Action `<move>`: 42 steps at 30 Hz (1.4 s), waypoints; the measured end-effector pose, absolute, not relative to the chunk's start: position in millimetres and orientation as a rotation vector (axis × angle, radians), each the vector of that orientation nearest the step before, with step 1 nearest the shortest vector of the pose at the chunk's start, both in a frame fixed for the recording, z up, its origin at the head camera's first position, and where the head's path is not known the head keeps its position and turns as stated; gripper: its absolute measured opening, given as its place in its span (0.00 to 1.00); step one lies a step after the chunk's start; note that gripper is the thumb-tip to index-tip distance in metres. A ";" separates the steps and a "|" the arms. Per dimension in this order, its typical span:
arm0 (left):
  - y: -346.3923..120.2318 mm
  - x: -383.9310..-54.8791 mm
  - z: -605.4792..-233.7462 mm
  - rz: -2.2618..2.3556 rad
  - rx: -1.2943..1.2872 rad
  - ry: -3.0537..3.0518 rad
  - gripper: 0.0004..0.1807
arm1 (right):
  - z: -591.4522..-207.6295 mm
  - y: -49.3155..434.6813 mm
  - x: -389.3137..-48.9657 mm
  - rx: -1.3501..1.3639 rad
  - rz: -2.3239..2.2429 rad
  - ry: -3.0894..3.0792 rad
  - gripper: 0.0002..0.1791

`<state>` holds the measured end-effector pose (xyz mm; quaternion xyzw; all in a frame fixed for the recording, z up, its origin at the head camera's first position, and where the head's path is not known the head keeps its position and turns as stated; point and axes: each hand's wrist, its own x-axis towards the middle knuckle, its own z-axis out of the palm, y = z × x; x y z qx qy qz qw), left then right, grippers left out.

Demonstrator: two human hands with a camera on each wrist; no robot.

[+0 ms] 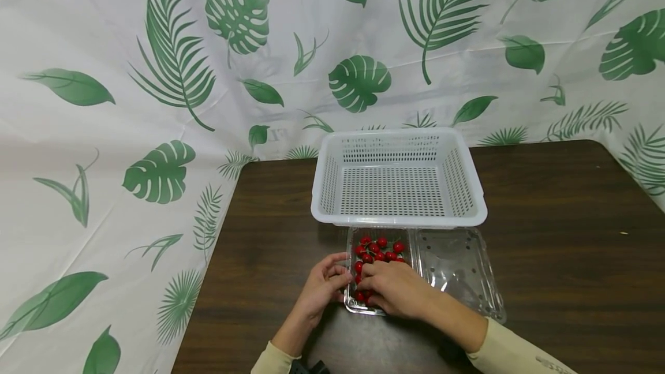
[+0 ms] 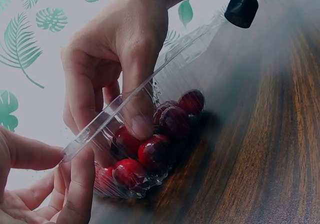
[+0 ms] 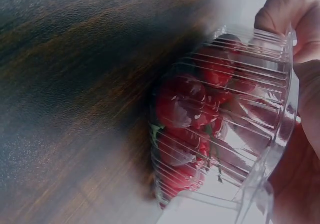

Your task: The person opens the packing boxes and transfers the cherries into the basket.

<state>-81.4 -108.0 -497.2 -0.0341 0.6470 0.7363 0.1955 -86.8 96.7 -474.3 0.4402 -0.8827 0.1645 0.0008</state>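
A clear plastic clamshell box (image 1: 365, 309) holds several small round red fruits that look like cherry tomatoes (image 1: 382, 242), some with green stems. My left hand (image 1: 324, 284) pinches the box's left rim between thumb and fingers. From the right, my right hand (image 1: 397, 288) reaches down into the box, its fingers curled among the fruits. In the left wrist view, the right thumb lies against the red fruits (image 2: 155, 151), with a fruit between it and the fingers. The fingertips are partly hidden. Through the ribbed wall, the right wrist view shows more fruits (image 3: 180, 101).
The box's transparent lid (image 1: 457, 264) lies opened flat to the right. Just behind stands a white perforated basket (image 1: 397, 221) with nothing in it. All rest on a dark wood-grain table (image 1: 561, 235), backed by a white leaf-print sheet (image 1: 291, 16).
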 end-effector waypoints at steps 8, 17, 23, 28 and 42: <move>-108.8 -81.9 -496.9 2.057 -0.095 1.808 0.26 | -471.4 98.2 -85.2 1.392 0.555 -2.756 0.12; -110.8 -82.1 -499.4 2.073 -0.056 1.787 0.26 | -466.5 101.9 -82.5 1.424 0.620 -2.740 0.11; -111.2 -82.5 -499.1 2.072 -0.056 1.784 0.26 | -459.4 105.4 -81.6 1.432 0.678 -2.729 0.12; -110.8 -82.4 -497.9 2.065 -0.065 1.786 0.26 | -452.0 111.2 -83.0 1.425 0.708 -2.671 0.12; -110.6 -83.0 -498.9 2.061 -0.068 1.786 0.26 | -411.4 139.2 -96.8 1.317 0.753 -2.434 0.17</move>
